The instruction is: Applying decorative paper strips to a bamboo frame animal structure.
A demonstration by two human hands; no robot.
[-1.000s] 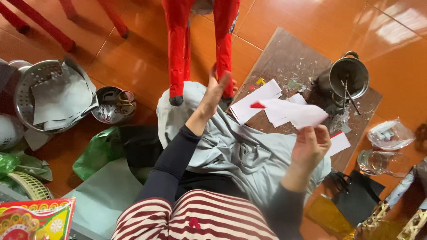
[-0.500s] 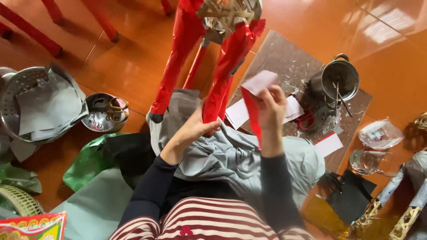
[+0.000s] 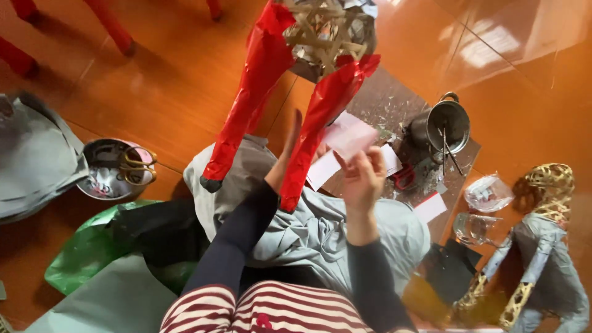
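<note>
Hands work at the foot of a bamboo star frame (image 3: 330, 31) whose two lower arms are wrapped in shiny red paper (image 3: 246, 98), seen from above over an orange tiled floor (image 3: 166, 92). The left hand (image 3: 288, 148) is open, fingers straight, its flat palm pressed against the inner side of the right-hand red arm, between the two arms. The right hand (image 3: 364, 176) sits just right of that same red arm, its grip closed on a small pale pink sheet of paper (image 3: 349, 137), pinched between thumb and fingertips and held up just beside the red wrapping.

Below the frame, grey cloth (image 3: 320, 228) covers the person's lap (sleeves are dark, the clothing below red and white striped). Right of the frame stands a metal pot (image 3: 449, 125) on a grey board littered with scraps, with white paper pieces (image 3: 324, 169) lying between pot and frame. Left of the frame, a steel bowl (image 3: 105, 179) holds yellow-handled scissors (image 3: 139, 165). Further left lies folded grey paper (image 3: 37, 160); below the bowl, a green plastic bag (image 3: 86, 253). Far right of the frame rests a second bamboo frame (image 3: 542, 246) partly covered in grey.
</note>
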